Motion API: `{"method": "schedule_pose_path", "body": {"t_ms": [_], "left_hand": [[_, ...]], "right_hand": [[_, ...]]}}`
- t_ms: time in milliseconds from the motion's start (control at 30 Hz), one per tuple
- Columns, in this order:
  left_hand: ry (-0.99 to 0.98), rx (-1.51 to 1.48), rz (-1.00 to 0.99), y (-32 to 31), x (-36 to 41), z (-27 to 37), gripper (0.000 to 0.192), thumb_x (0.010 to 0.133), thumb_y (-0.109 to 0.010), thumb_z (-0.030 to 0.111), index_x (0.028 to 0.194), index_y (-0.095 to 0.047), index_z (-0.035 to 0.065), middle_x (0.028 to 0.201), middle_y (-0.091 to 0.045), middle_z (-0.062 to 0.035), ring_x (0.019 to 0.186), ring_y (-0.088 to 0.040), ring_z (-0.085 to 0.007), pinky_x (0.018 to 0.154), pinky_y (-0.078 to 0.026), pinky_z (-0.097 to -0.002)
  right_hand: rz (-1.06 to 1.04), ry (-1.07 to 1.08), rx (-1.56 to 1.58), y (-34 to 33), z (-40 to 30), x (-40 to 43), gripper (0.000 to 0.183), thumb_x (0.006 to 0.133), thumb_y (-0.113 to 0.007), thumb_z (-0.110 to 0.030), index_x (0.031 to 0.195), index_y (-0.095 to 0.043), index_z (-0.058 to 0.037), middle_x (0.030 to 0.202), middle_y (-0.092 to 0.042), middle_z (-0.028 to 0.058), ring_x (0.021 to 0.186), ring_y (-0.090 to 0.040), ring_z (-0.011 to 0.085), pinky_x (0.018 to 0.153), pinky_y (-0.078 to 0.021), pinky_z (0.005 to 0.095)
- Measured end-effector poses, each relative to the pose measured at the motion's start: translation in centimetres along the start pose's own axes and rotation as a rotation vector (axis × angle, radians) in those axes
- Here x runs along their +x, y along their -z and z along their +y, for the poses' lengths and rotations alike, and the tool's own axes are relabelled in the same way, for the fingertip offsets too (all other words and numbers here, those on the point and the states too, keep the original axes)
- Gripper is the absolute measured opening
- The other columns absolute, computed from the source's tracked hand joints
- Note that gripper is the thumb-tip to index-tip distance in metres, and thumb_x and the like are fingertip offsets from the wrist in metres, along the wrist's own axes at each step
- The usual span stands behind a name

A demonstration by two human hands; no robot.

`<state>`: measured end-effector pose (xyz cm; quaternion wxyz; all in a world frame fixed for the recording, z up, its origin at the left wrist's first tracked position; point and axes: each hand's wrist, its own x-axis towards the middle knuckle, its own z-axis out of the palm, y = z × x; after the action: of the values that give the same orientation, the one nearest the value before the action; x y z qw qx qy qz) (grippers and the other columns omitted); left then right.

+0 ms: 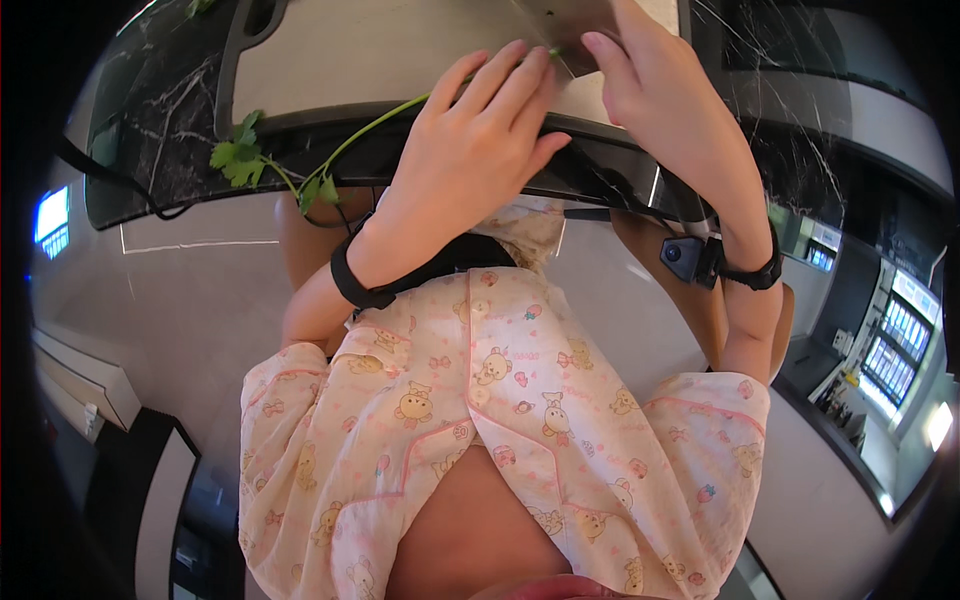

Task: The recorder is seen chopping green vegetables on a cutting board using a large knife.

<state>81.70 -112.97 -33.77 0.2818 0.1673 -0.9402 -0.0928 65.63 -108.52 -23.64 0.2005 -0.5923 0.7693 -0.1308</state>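
Observation:
A cutting board (337,71) with a dark rim and a handle slot lies at the front of the black counter. My left hand (480,127) presses a green leafy herb stem (367,127) onto it with bent fingers. The stem's leaves (241,157), like cilantro or parsley, hang over the board's near edge to the left. A wide metal blade (574,30), blurred, stands just right of my left fingertips, over the cut end. My right hand (645,82) is at this blade, thumb along its side; the handle is hidden or out of frame.
The black marble-patterned counter (787,157) curves around the board, its front edge close to my body. A black cable (127,180) hangs at its left end. More green leaves (199,7) lie at the top left. Black straps with a small camera (686,259) are on my wrists.

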Motion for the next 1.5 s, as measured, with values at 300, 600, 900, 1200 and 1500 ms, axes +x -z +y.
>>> {"method": "schedule_pose_path", "body": {"t_ms": [300, 600, 900, 1200, 1500], "left_hand": [[-0.003, 0.023, 0.052, -1.3, -0.3, -0.3, 0.046, 0.088, -0.067, 0.026, 0.127, -0.059, 0.0014, 0.135, -0.056, -0.0062, 0.121, -0.054, -0.0237, 0.103, -0.042, -0.0387], [0.006, 0.013, 0.044, -1.2, -0.5, -0.3, 0.047, 0.087, -0.067, 0.024, 0.127, -0.059, 0.0015, 0.135, -0.056, -0.0068, 0.121, -0.054, -0.0241, 0.103, -0.042, -0.0387], [0.001, 0.021, 0.049, -1.5, -0.6, -0.4, 0.046, 0.088, -0.067, 0.025, 0.127, -0.059, 0.0019, 0.135, -0.056, -0.0067, 0.122, -0.053, -0.0241, 0.103, -0.041, -0.0389], [-0.002, 0.021, 0.044, -1.5, -0.4, -0.3, 0.046, 0.088, -0.066, 0.025, 0.128, -0.059, 0.0026, 0.135, -0.056, -0.0062, 0.123, -0.053, -0.0235, 0.103, -0.041, -0.0392], [0.001, 0.009, 0.038, -1.4, -0.4, -0.3, 0.046, 0.087, -0.067, 0.024, 0.128, -0.059, 0.0027, 0.135, -0.056, -0.0059, 0.122, -0.054, -0.0232, 0.103, -0.042, -0.0392]], "right_hand": [[-0.096, 0.037, 0.02, 1.3, 1.0, 1.1, 0.02, 0.098, -0.048, -0.013, 0.102, -0.043, 0.0061, 0.081, -0.059, 0.0318, 0.079, -0.058, 0.0492, 0.068, -0.046, 0.0485], [-0.138, -0.05, 0.06, 1.5, 0.1, 1.2, 0.021, 0.098, -0.048, -0.013, 0.103, -0.044, 0.0069, 0.083, -0.059, 0.0314, 0.08, -0.058, 0.0483, 0.071, -0.0467, 0.0474], [-0.138, -0.044, 0.046, 1.3, -0.8, 0.4, 0.019, 0.098, -0.048, -0.012, 0.1, -0.043, 0.0065, 0.079, -0.059, 0.0325, 0.077, -0.059, 0.0493, 0.066, -0.0452, 0.0495], [-0.121, 0.012, 0.01, 1.6, 0.3, 1.3, 0.02, 0.1, -0.047, -0.013, 0.099, -0.043, 0.0064, 0.076, -0.059, 0.0299, 0.073, -0.057, 0.0483, 0.066, -0.045, 0.0484], [-0.118, 0.008, 0.018, 1.5, 0.4, 1.0, 0.019, 0.099, -0.047, -0.012, 0.1, -0.043, 0.0063, 0.077, -0.059, 0.03, 0.076, -0.058, 0.049, 0.067, -0.0454, 0.0485]]}}
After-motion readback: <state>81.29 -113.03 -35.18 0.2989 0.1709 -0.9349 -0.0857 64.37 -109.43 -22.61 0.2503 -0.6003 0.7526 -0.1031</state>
